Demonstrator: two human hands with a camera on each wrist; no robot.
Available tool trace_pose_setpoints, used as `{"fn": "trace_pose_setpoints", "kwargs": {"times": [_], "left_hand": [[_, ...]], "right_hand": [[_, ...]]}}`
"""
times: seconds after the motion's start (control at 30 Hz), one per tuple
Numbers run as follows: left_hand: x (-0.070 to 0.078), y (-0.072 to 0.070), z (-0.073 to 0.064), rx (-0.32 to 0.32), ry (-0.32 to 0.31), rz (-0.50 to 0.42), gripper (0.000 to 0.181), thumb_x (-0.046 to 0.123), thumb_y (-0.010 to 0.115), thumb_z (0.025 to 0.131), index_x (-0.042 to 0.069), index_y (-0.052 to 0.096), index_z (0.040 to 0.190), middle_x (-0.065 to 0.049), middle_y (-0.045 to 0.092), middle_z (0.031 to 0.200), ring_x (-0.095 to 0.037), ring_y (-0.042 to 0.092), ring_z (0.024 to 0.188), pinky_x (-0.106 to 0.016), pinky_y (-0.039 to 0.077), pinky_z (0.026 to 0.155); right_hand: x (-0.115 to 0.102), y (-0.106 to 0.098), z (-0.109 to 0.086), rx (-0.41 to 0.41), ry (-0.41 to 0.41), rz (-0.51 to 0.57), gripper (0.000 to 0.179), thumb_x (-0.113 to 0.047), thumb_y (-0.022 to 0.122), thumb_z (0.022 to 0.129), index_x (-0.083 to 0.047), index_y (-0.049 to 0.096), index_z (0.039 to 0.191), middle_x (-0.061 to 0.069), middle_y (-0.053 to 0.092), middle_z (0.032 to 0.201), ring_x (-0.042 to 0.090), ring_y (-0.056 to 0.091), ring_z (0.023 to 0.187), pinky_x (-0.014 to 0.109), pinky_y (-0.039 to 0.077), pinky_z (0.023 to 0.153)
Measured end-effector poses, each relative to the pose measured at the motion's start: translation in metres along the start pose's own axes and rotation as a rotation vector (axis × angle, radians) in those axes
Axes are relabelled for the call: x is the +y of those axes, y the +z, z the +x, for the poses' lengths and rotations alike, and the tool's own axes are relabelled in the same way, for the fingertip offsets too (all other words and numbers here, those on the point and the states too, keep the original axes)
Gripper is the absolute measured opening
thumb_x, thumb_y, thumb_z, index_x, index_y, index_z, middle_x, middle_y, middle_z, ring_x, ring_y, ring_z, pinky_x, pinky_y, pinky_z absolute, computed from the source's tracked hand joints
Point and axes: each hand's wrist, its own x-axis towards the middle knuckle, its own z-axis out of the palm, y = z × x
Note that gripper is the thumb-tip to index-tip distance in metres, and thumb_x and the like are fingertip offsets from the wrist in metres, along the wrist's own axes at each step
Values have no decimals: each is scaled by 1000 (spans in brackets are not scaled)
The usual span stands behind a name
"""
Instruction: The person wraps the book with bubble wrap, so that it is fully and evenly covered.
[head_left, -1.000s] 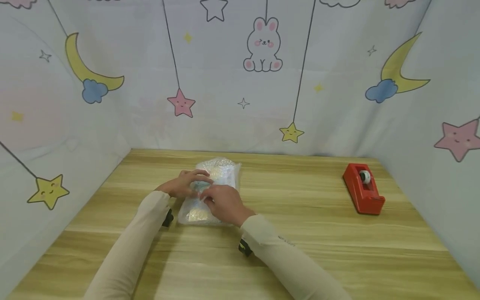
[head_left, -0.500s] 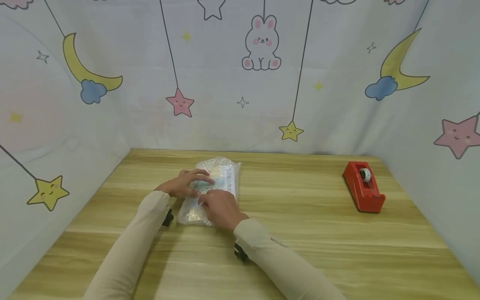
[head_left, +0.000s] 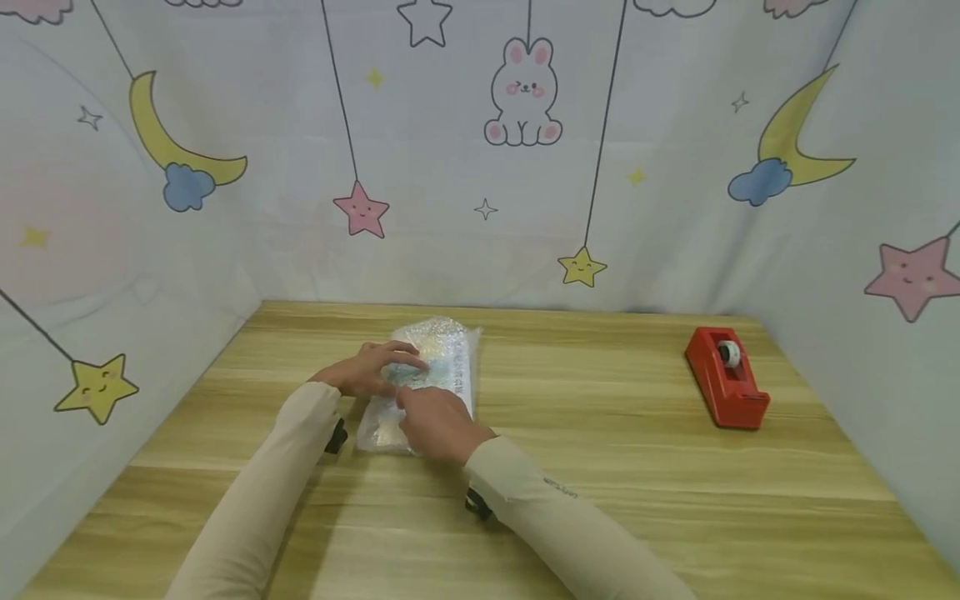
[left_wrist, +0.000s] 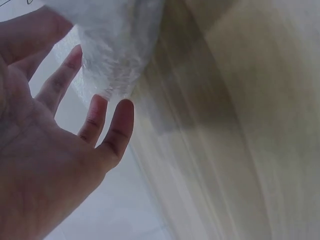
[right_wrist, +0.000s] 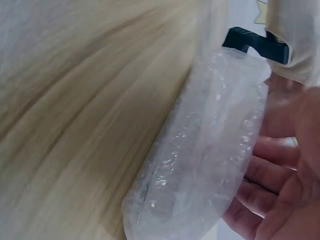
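Note:
A flat bubble-wrapped package lies on the wooden table, printed colours and lettering showing through its clear wrap. My left hand rests across its left side with fingers spread. In the left wrist view, several left fingertips touch the wrap's edge. My right hand lies over the package's lower middle, its fingertips beside my left thumb and touching the wrap. The right wrist view has the bubble wrap close up, with loosely bent right fingers at its far side. What lies beneath the right fingertips is hidden.
A red tape dispenser with a small roll of tape stands at the right of the table. White cloth with printed stars, moons and a rabbit hangs around the back and sides.
My right hand has slid down a little toward me over the package, from raised, bent fingers to a flatter pose. The left hand and the package have stayed put.

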Motion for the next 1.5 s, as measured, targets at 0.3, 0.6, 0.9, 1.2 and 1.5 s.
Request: {"fn": "trace_pose_setpoints", "kwargs": {"times": [0.3,0.6,0.9,1.2,1.5], "left_hand": [[3,-11,3,-112,-46,53,46,15,61,98,16,55,144,-20,36,159,-55,32,142,-77,25,110],[17,-10,5,-113,-156,20,54,42,74,90,20,61,137,-19,33,161,-60,20,145,-78,26,108],[19,-5,8,-92,-173,42,55,42,79,86,21,62,133,-17,35,160,-58,23,143,-76,29,107],[18,-4,10,-95,-187,47,46,30,79,88,22,64,131,-16,36,159,-56,28,139,-71,39,104],[20,-4,10,-93,-214,13,50,40,79,86,24,64,130,-12,35,159,-50,29,139,-69,40,102]], "right_hand": [[0,-1,-3,-171,-83,-63,32,-28,61,100,-16,69,128,5,61,129,20,56,117,30,54,91],[4,-1,-7,-162,-176,-109,33,-32,58,101,-15,68,127,4,67,131,21,57,124,32,51,101],[8,-1,-7,-211,-179,-83,41,-36,47,106,-15,60,139,4,63,140,19,50,136,33,42,113],[26,-16,-17,-173,-171,244,40,-29,45,108,-9,59,140,5,63,140,21,58,132,35,46,112],[72,-38,-54,-12,-189,444,34,-20,51,105,-6,63,133,8,66,135,24,63,122,42,54,99]]}}
